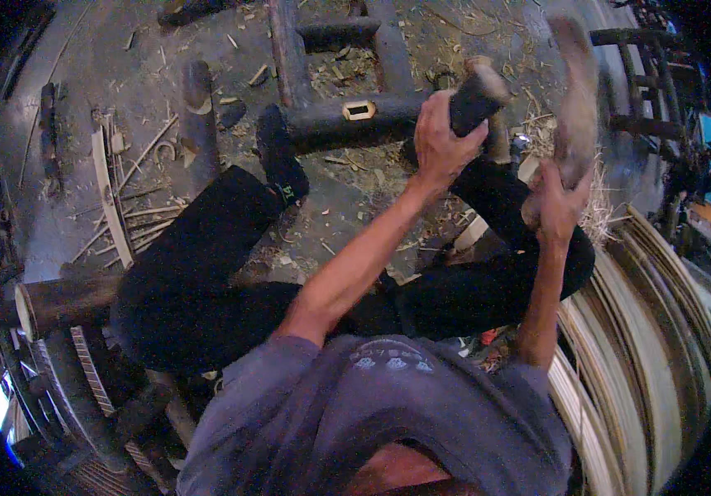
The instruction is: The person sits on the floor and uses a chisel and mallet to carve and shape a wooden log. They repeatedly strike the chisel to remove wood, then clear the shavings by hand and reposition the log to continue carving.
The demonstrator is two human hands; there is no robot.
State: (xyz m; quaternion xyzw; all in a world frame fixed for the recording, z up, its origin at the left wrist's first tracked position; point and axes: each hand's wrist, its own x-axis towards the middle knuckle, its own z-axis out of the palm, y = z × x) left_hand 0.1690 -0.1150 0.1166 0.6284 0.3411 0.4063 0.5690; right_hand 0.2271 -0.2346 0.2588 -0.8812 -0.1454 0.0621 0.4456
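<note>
My left hand (446,145) is wrapped round a short dark bark-covered log piece (473,106) with a pale cut end, raised over my right leg. Farther right, my right hand (558,202) is closed on a long light-brown wooden piece (577,107). Motion smears this piece, so whether it is a mallet or another tool cannot be told. Ahead, between my feet and beyond, lies a bark-covered log frame (322,116); its near rail has a pale rectangular mortise (359,110) cut through. A pale peg-like piece (497,142) shows just below the held log.
Wood chips cover the grey floor (330,223). A notched log (198,116) and thin strips (115,190) lie left. Bundled pale slats (645,331) curve along my right side. Another dark log frame (641,83) stands far right; a cut log (66,302) lies by my left knee.
</note>
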